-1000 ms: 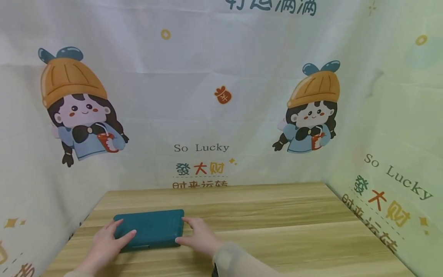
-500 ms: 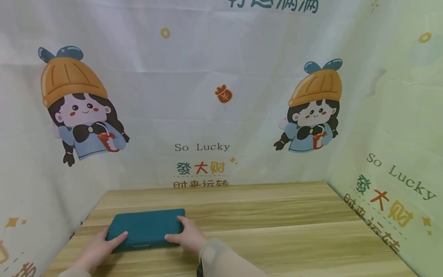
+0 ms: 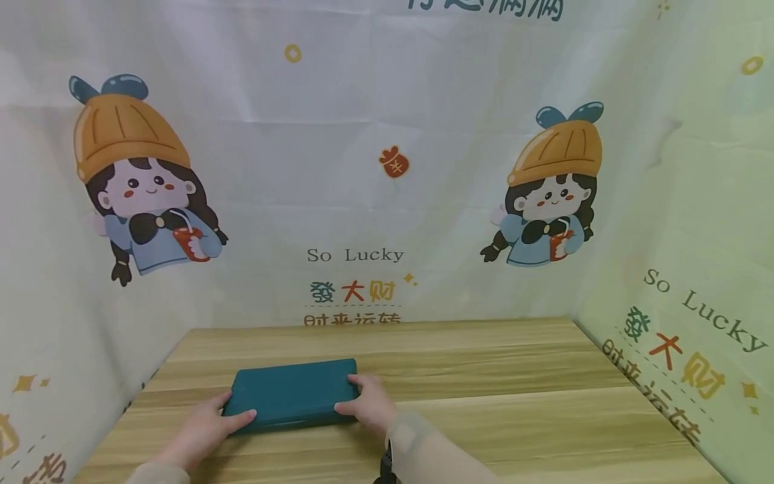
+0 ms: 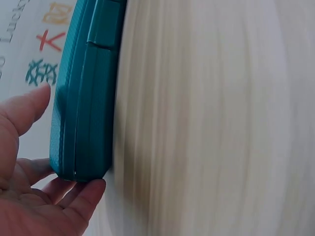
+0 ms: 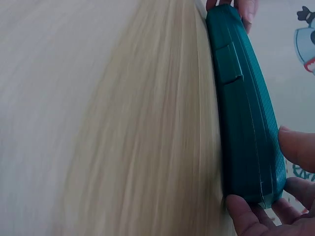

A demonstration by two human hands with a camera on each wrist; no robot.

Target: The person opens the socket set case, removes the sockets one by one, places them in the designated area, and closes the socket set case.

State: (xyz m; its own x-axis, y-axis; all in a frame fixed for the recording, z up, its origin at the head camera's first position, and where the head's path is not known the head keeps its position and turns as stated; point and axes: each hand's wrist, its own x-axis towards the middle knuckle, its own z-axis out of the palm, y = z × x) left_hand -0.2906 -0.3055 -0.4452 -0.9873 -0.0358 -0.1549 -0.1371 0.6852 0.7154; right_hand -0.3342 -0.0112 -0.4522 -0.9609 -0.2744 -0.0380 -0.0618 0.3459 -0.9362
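Note:
A teal hard case [image 3: 293,393] with a textured lid lies flat, close over the wooden table. Its front latch [image 5: 229,64] is closed in the right wrist view. My left hand [image 3: 202,427] grips the left end, thumb at the top front edge and fingers along the end and underside. The right hand [image 3: 371,405] holds the opposite end the same way, its thumb [image 5: 298,147] against the lid edge. In the left wrist view the left fingers [image 4: 81,201] press on the case's end. The inside of the case is hidden.
The wooden table [image 3: 514,390] stretches to the right of the hands and behind the case. A printed white cloth [image 3: 338,168] hangs along the back and both sides. A dark band [image 3: 385,467] shows by the right sleeve.
Both hands first closed in on the ends of the case, the case shifting slightly left. Since then they have carried or slid it to the right, with its right end angled a little away.

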